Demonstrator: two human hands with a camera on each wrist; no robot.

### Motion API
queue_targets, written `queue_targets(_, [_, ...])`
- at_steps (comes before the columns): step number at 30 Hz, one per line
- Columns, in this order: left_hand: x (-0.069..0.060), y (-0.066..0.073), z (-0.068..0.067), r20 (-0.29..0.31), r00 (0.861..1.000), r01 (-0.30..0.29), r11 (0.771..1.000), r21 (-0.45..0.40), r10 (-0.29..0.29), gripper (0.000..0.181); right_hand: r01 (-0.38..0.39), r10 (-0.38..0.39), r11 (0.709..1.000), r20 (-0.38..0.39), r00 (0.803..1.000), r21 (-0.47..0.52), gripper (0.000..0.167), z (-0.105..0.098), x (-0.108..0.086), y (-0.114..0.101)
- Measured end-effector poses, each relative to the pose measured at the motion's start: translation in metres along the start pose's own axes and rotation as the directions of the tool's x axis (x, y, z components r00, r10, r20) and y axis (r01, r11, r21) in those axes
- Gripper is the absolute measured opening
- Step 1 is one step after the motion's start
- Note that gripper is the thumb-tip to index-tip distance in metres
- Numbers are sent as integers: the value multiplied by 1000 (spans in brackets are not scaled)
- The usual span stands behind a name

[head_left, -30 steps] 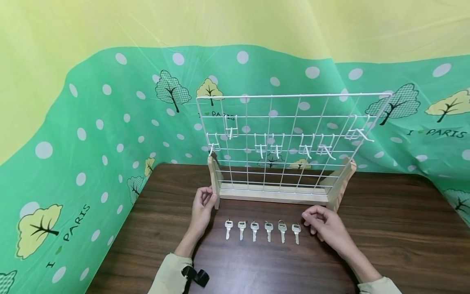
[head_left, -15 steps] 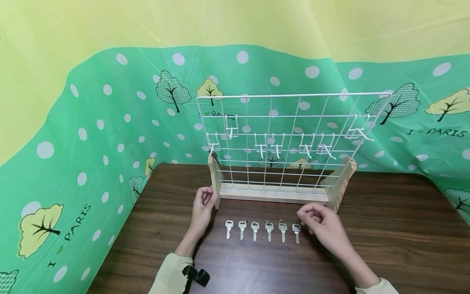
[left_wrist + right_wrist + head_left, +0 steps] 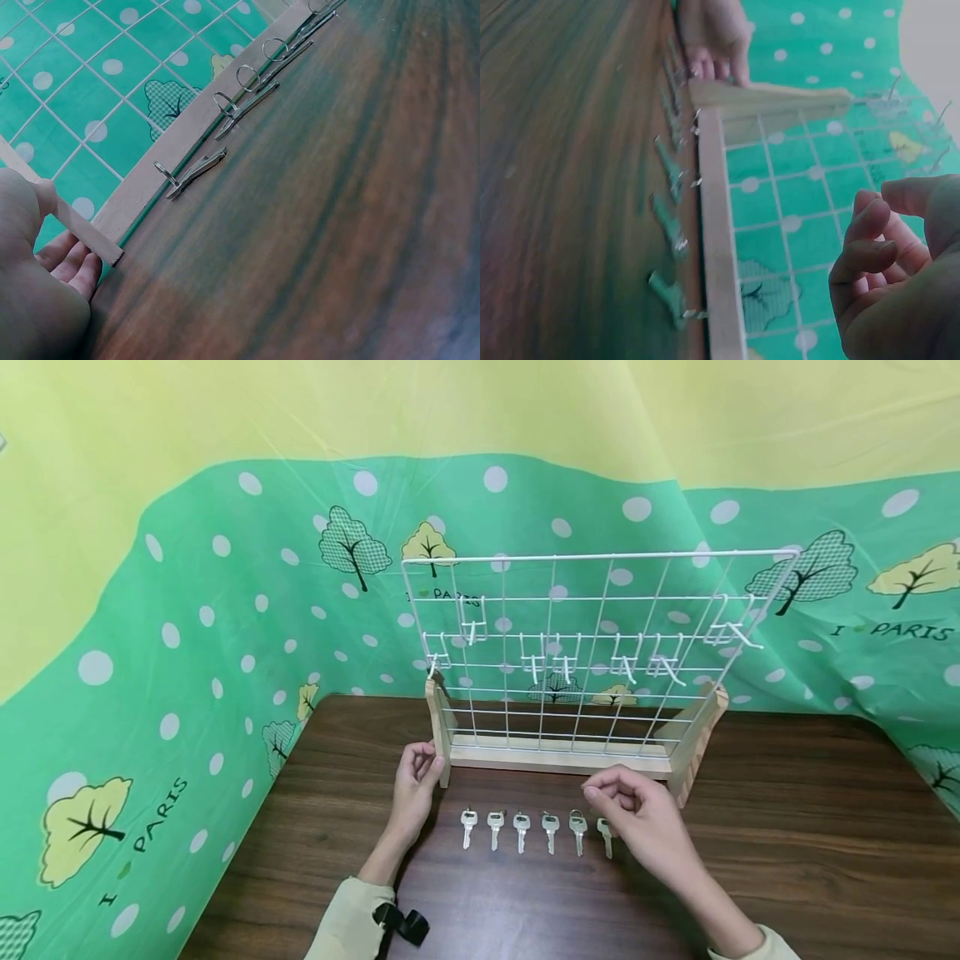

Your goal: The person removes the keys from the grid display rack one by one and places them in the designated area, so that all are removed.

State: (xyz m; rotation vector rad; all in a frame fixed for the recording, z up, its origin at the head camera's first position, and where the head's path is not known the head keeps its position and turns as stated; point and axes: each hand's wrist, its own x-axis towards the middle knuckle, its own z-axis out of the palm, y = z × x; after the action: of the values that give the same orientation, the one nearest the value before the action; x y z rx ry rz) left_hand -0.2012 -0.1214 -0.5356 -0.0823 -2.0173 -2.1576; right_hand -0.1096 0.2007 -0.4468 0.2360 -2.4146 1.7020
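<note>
A white wire grid rack point(image 3: 555, 597) stands in a pale wooden base point(image 3: 558, 758) with a side panel at each end. Several small hooks point(image 3: 532, 664) hang on its wires. My left hand point(image 3: 412, 785) holds the lower part of the left side panel point(image 3: 94, 238), thumb and fingers on either side of the wood. Several silver keys point(image 3: 521, 832), each with a ring, lie in a row before the base. Over the row's right end hovers my right hand point(image 3: 645, 818), fingers loosely curled, holding nothing. It partly covers the rightmost key point(image 3: 605, 839).
Everything stands on a dark wood-grain table point(image 3: 495, 910). A green and yellow cloth point(image 3: 247, 577) with dots and trees hangs behind and along the left side. A black strap point(image 3: 401, 922) sits at the left sleeve.
My right hand has moved left, from beside the rightmost key to above it. The left hand, the rack and the keys have stayed in place.
</note>
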Motion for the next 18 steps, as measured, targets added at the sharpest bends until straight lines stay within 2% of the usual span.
queue_targets(7, [0, 1, 1, 1, 1000, 1, 1000, -10, -1, 22, 42, -42, 999, 15, 999, 27, 4, 13, 6, -16])
queue_targets(18, [1, -2, 0, 0, 1000, -19, 1000, -3, 19, 22, 19, -23, 994, 34, 999, 104, 6, 40, 20, -37])
